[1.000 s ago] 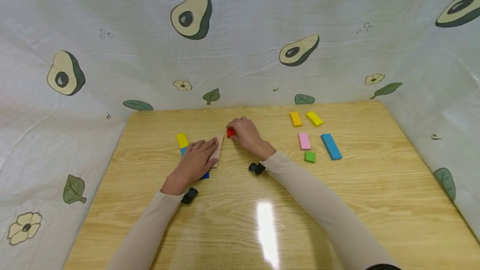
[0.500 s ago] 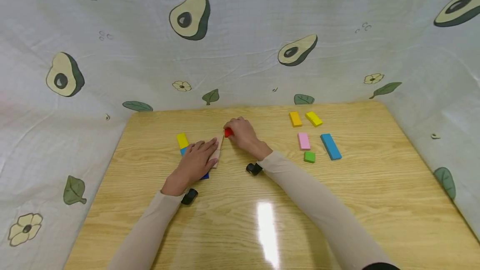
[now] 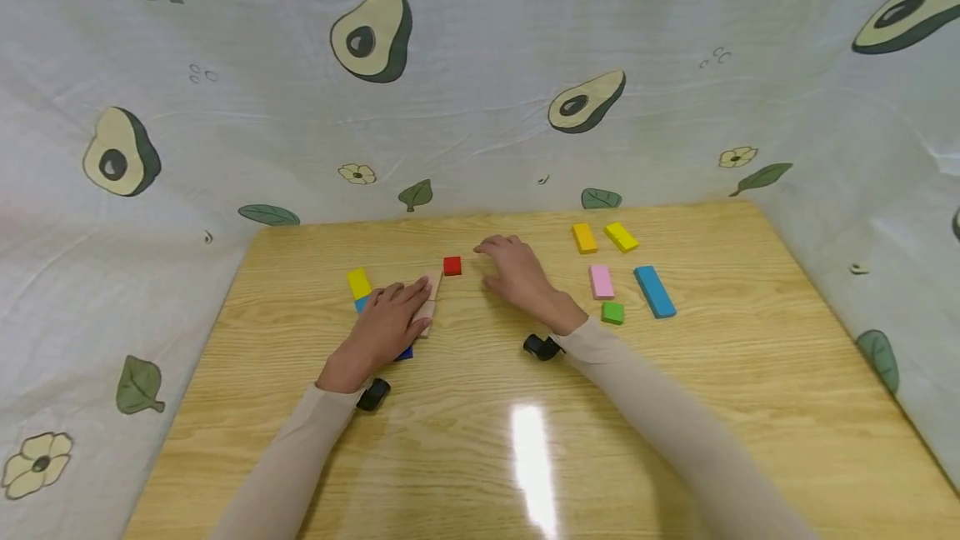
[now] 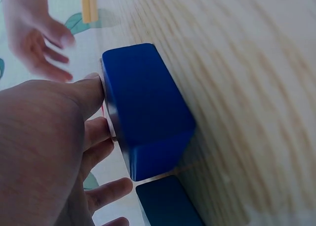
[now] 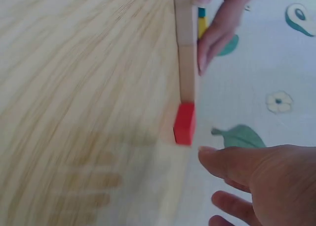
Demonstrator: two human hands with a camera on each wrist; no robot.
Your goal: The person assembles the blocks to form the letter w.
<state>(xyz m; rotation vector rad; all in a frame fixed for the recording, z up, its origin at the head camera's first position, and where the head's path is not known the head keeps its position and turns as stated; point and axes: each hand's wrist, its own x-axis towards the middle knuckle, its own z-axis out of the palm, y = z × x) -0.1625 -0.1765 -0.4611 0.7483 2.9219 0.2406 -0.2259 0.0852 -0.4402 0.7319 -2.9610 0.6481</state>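
**Red cube-like block rests ungripped at the end of a wooden row**

The red block (image 3: 452, 266) lies on the wood-grain table (image 3: 465, 448), at the far end of two pale wooden blocks (image 5: 187, 72) laid end to end. Just right of it, the right hand (image 3: 517, 275) holds nothing; its thumb and fingers stand well apart (the left-wrist view shows that hand only as a blur).

The left hand (image 3: 390, 323) rests on the pale pair with its fingers extended, closed round nothing. Partly under that hand sits a dark blue block (image 3: 405, 352); beyond its knuckles, a light blue block (image 3: 362, 303) meets a yellow block (image 3: 359, 282).

Well to the right lie an orange block (image 3: 584, 237), a second yellow one (image 3: 621, 237), a pink block (image 3: 601, 282), a green block (image 3: 612, 312) and a long blue block (image 3: 654, 292).
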